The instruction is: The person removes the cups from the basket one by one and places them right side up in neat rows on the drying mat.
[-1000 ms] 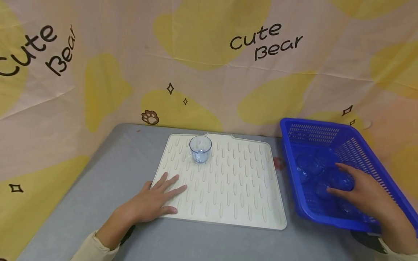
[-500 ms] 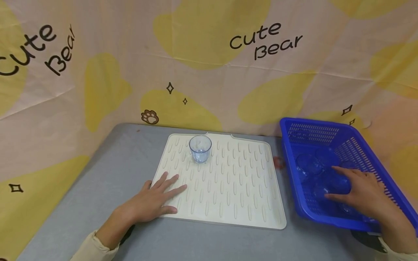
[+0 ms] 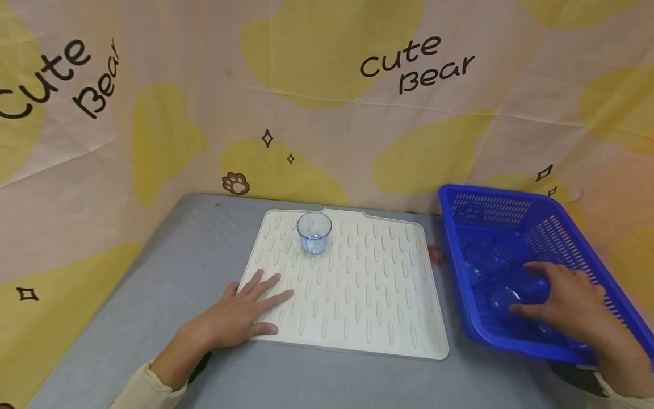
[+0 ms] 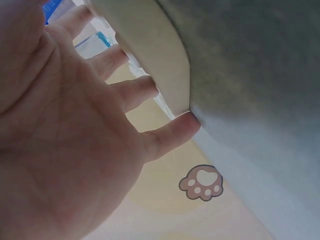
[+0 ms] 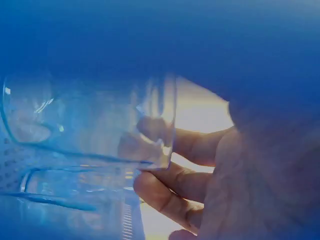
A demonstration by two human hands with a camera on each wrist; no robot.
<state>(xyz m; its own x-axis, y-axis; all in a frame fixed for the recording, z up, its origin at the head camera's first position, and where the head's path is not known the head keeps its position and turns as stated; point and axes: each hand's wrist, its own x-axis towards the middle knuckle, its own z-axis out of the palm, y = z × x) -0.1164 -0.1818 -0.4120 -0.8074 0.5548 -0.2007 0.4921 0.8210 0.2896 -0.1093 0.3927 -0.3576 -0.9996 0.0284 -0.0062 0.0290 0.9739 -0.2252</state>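
My left hand (image 3: 232, 318) lies with fingers spread on the near left corner of a white ridged drying mat (image 3: 357, 295). In the left wrist view its fingertips (image 4: 187, 122) are at the mat's edge. One clear bluish glass cup (image 3: 314, 234) stands upright on the mat's far left part. Inside the blue basket (image 3: 462, 307) on the right, my right hand (image 3: 577, 301) grips another glass cup (image 5: 90, 120) between thumb and fingers. That cup lies tilted, and the hand covers part of it. Fingers (image 5: 152, 192) curl against its end in the right wrist view.
More glass cups (image 3: 482, 258) lie in the basket, left of and beyond my right hand. The basket's slotted walls rise around them. A patterned cloth (image 3: 306, 68) hangs behind the grey tabletop (image 3: 204, 244).
The right hand has shifted slightly left and down in the basket, and the cup in it has tilted. The left hand, the mat and the cup on it have stayed put.
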